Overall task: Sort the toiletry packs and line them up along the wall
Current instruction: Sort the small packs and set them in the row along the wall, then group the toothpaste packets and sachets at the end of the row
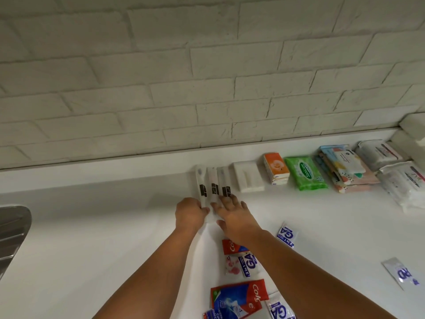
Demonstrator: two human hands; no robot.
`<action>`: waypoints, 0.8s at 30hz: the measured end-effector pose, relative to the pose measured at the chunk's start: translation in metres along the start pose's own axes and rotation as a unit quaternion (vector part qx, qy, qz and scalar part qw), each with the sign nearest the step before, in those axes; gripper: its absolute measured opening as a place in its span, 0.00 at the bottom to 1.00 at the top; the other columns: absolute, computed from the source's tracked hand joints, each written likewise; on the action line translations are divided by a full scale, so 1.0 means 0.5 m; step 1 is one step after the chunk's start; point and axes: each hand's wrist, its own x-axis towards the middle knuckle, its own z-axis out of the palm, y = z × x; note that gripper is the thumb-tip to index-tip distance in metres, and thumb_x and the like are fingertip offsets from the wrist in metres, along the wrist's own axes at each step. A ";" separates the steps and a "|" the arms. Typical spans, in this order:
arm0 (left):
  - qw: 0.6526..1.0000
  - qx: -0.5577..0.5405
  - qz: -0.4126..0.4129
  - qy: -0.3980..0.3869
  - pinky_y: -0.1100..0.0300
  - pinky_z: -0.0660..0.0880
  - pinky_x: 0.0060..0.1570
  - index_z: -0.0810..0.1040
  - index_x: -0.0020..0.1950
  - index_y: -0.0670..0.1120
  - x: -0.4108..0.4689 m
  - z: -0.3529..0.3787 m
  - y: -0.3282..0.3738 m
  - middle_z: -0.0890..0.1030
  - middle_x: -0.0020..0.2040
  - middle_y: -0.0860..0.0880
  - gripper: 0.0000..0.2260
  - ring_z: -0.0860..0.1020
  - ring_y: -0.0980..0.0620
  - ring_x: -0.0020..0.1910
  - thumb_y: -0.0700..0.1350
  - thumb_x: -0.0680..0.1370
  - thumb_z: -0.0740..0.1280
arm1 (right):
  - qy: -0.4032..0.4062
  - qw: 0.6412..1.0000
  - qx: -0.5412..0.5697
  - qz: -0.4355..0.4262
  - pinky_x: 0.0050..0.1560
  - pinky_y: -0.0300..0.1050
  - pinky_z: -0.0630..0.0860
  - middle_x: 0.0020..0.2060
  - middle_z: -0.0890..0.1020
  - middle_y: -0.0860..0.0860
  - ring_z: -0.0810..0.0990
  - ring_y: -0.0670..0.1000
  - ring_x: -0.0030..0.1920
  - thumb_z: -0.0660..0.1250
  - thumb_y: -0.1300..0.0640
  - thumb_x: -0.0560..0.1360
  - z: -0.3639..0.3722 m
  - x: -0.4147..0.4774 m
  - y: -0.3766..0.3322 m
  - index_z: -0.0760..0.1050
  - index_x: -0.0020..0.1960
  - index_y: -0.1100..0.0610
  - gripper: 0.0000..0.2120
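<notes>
Three long white toothbrush packs [213, 188] point lengthwise at the white brick wall [207, 77]. Our left hand [190, 215] curls on their near ends, and our right hand [233, 214] lies beside it, fingers [226, 200] spread flat.

Three white toothbrush packs [213, 185] lie left of the green Sanicare wipes pack [305, 172], with one white pack [248, 177] and one orange tissue stack [276, 169] between. Right of it are two white wipes packs [377, 154]. Nearer than it are four blue-lettered sachets [285, 236] and at least two red Colgate sachets [239, 295].
</notes>
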 end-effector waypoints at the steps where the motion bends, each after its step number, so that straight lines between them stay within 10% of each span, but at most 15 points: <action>1: 1.000 0.007 0.005 0.006 0.62 0.65 0.30 0.73 0.32 0.46 -0.001 0.001 0.001 0.73 0.29 0.51 0.16 0.73 0.52 0.30 0.52 0.75 0.72 | -0.004 1.000 -0.003 -0.001 0.77 0.62 0.50 0.80 0.50 0.51 0.45 0.58 0.79 0.57 0.50 0.82 0.001 0.000 0.000 0.50 0.78 0.44 0.28; 24: 0.994 0.014 0.101 0.025 0.60 0.70 0.42 0.77 0.58 0.43 -0.013 0.029 -0.011 0.79 0.52 0.43 0.09 0.78 0.47 0.46 0.45 0.80 0.65 | -0.014 0.999 0.033 0.007 0.76 0.62 0.52 0.80 0.51 0.51 0.47 0.58 0.79 0.60 0.49 0.80 -0.018 -0.012 0.006 0.55 0.78 0.45 0.28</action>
